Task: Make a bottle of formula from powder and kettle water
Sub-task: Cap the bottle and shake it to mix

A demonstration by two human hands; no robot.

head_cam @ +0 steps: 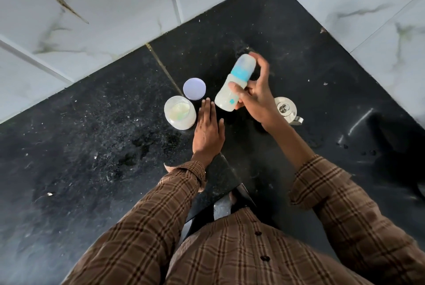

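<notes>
My right hand (255, 98) grips a baby bottle (234, 82) above the black counter (92, 146). The bottle is tilted, with a blue collar and a clear cap on top, and it holds whitish liquid. Its outline is blurred. My left hand (208, 128) lies flat on the counter with the fingers stretched out and holds nothing. Just left of that hand stands an open jar of pale powder (179, 112). The jar's round lilac lid (194, 88) lies behind it. A steel kettle (287, 110) stands right of my right hand, partly hidden by the wrist.
White marble-look tiled walls (92, 8) meet in a corner at the back and close off the counter on the left and right. Water drops and crumbs dot the dark surface. My checked brown sleeves fill the lower part of the view.
</notes>
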